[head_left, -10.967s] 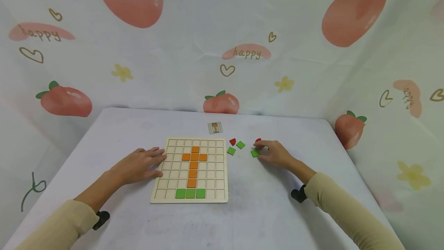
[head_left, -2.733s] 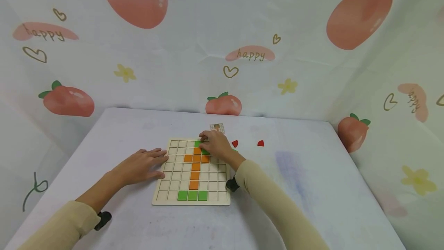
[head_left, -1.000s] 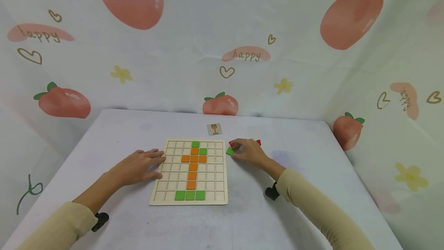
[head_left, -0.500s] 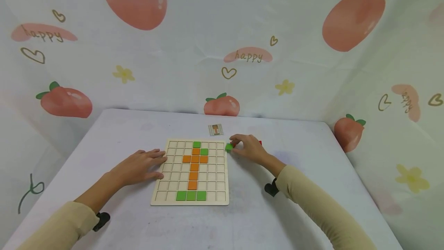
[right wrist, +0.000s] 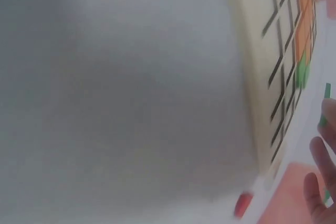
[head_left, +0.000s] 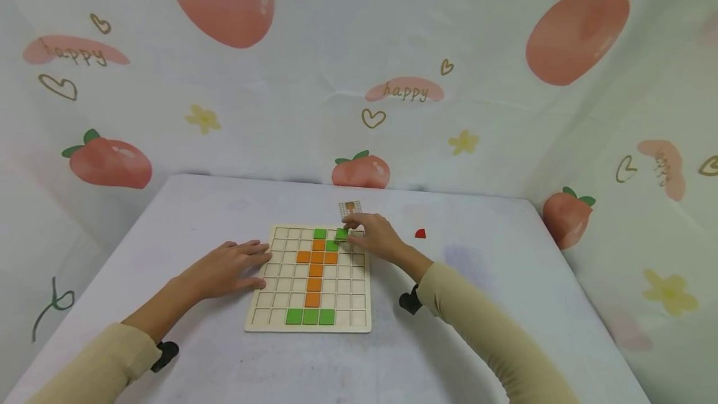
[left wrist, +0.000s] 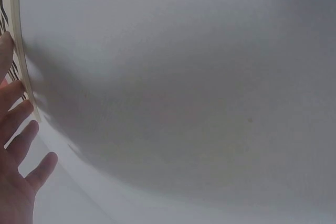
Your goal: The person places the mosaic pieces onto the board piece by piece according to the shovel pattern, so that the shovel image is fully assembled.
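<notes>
A wooden grid board lies on the table, with an orange cross of square tiles in its cells. Along its near row sit green tiles, and toward the far side are two more, one green tile in the top row and another diagonally below it. My left hand rests with spread fingers against the board's left edge; the left wrist view shows its fingertips at that rim. Between thumb and fingers, my right hand pinches a green square tile, slightly tilted over the board's top right cells.
A small printed pattern card lies behind the board. To the right on the white table is a red quarter-round piece. A white cloth backdrop with fruit prints rises behind the table.
My right hand has picked up a green tile from beside the board and carried it left over the top right cells. Earlier, two green tiles came onto the upper board. The left hand stays put.
</notes>
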The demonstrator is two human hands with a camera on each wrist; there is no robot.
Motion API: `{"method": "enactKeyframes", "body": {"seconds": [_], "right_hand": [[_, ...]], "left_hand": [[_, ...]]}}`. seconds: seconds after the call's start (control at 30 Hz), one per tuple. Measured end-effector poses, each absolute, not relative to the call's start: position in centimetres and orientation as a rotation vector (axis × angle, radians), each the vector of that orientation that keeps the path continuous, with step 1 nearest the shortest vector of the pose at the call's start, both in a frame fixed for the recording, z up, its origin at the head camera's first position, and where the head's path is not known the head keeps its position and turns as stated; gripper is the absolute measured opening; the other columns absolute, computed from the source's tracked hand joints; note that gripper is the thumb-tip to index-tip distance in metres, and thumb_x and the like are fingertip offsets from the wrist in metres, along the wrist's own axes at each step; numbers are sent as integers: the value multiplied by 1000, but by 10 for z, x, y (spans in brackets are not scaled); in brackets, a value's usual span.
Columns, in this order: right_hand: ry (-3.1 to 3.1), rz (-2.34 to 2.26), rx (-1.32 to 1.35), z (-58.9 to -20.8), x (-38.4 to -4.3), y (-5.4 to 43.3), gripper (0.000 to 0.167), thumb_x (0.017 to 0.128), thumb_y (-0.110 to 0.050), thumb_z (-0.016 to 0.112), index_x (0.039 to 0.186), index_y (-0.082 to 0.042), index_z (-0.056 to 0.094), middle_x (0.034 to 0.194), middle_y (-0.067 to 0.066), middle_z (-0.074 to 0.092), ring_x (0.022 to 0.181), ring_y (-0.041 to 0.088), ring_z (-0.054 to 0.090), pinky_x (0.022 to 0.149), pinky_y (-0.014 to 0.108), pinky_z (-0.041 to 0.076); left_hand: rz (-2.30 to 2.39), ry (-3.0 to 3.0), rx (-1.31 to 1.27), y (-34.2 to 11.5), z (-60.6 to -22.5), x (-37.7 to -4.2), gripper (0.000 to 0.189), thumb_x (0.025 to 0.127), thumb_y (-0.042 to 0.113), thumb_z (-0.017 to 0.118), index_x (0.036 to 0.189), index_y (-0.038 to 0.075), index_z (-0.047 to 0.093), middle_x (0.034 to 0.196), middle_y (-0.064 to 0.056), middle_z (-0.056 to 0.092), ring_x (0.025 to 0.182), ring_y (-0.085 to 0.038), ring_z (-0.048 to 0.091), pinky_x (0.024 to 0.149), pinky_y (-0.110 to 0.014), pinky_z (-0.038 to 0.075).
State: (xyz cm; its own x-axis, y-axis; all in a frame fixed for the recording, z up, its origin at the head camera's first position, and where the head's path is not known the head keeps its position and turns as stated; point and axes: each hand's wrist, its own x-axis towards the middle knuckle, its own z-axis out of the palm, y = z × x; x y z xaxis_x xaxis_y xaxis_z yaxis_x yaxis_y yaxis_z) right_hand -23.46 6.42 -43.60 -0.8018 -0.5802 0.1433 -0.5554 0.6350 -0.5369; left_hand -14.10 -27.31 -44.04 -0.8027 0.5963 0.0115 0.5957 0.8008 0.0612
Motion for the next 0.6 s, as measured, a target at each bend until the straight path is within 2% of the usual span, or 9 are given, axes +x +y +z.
{"method": "enactKeyframes", "body": {"seconds": [0.13,0.33,0.6], "right_hand": [[2760,-917,-1050,-439,-233,48,34,90,-14,74,123,-5,67,109,4,74,104,18,68,100,42,47],[2746,-814,-1093,-444,-231,28,32,92,-19,73,123,-9,68,112,0,73,105,14,66,96,34,50],[2733,-761,-1079,-447,-232,11,34,93,-22,73,124,-12,68,115,-2,72,107,13,64,97,31,48]], "left_hand": [[87,2970,981,-272,-442,-143,61,88,49,69,132,6,65,139,-15,59,130,-37,53,94,-57,48],[98,2963,953,-271,-440,-141,62,89,50,69,132,6,64,140,-15,58,131,-37,52,95,-57,47],[105,2963,972,-271,-438,-141,61,89,49,69,132,5,65,138,-15,59,130,-37,53,95,-56,48]]}}
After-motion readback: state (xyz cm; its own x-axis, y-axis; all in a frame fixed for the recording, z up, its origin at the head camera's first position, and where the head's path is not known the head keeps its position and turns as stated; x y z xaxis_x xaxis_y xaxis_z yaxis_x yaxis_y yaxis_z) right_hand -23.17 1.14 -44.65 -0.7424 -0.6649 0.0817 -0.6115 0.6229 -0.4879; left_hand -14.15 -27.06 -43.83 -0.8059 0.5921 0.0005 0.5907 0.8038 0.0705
